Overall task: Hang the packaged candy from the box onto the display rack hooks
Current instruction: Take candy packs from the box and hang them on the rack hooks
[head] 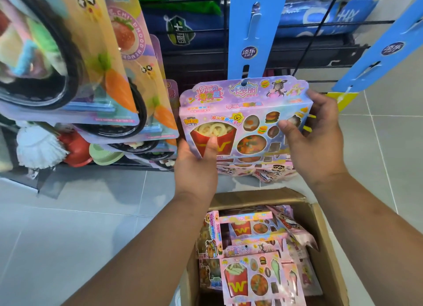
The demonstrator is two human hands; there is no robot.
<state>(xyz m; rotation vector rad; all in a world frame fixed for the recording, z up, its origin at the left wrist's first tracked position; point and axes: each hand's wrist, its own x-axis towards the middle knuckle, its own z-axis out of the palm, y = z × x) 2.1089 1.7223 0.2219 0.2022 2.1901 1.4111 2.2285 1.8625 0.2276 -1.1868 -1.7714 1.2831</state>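
I have the candy package (246, 118) held up in front of the blue hanging strip (251, 31), and the whole move turns on its hang hole: that slot sits at the top centre of the header card, right at the strip's lower end, so the package lies just below where it must catch. Its long axis runs side to side, tilted slightly up toward the right. My left hand (196, 166) grips the lower left corner, thumb across the printed fries carton. My right hand (313, 131) clamps the right edge, fingers wrapped behind, and sits nearer the hole. I judge a short lift should seat it. The package is a pastel pink-and-lilac window box showing gummy fries, burgers and a pizza. More lie in the cardboard box (320, 237) below.
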